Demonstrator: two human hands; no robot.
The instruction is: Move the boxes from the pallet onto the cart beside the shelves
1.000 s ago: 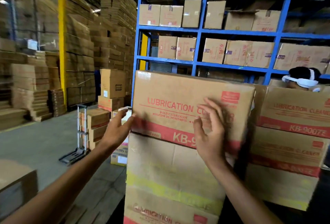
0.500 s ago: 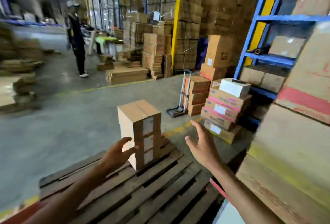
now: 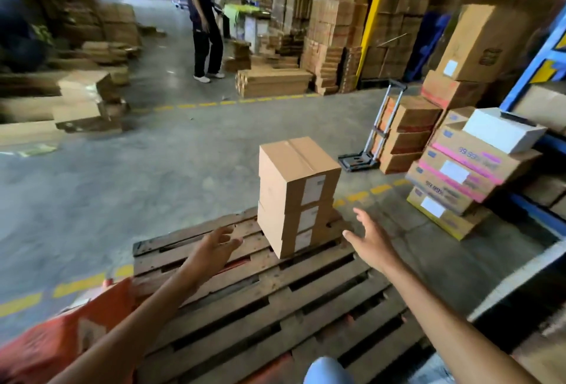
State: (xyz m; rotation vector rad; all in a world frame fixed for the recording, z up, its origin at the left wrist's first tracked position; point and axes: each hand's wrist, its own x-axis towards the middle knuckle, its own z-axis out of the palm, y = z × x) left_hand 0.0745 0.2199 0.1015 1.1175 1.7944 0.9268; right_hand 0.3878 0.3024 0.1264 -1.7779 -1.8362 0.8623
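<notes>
- Three plain brown boxes (image 3: 298, 196) stacked in one upright column at far edge of wooden pallet (image 3: 260, 301), white labels on right-facing sides, tape along top of uppermost
- Left hand (image 3: 211, 250) extended over pallet slats, left of stack and nearer camera, fingers spread apart, clear of cardboard, empty
- Right hand (image 3: 372, 238) extended on right of stack, palm turned toward boxes, fingers splayed open, not touching, empty
- Remaining pallet slats bare wood with dark gaps between; orange sheet (image 3: 61, 340) lying at near-left corner of pallet
- Folding hand cart (image 3: 372, 138) standing on concrete beyond stack and to its right, platform folded down and bare, handle upright, just beside small column of brown cartons (image 3: 404, 135)
- Pink-striped cartons (image 3: 462, 181) stacked right of cart, white box (image 3: 502, 130) on top, against blue shelving (image 3: 539, 55)
- Dashed yellow floor line (image 3: 378, 189) running between pallet and cart
- Second person (image 3: 205, 19) in dark clothing standing well beyond stack, to its left, among flat cardboard piles (image 3: 272, 80)
- Frame edges blurred, carton print mostly illegible
</notes>
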